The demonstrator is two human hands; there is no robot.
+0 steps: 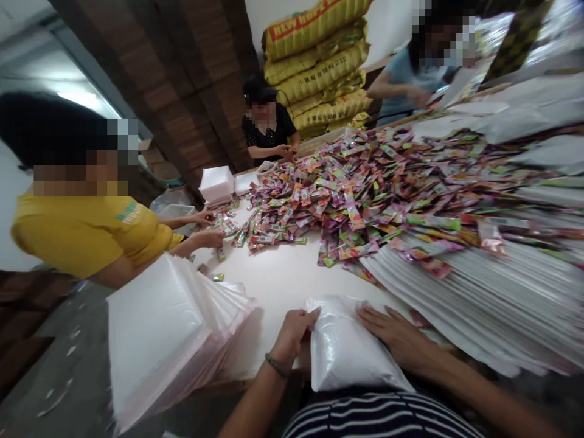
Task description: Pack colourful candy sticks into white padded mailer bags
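A filled, shiny white plastic bag (pixel 344 344) lies at the table's front edge, close against my striped shirt. My left hand (pixel 294 333) pinches its left edge between thumb and fingers. Flat on the bag's right side rests my right hand (pixel 396 333), with its fingers stretched out. What is inside the bag cannot be seen. Beyond it, a large heap of small colourful sachets (pixel 353 210) spreads over the white tabletop (pixel 274 274).
A tall stack of white bags (pixel 155 328) stands at my left, and a fanned row of white bags (pixel 456 298) lies at right. A person in yellow (pixel 91 237) handles sachets at left. Two more people work across the table, near yellow sacks (pixel 319 73).
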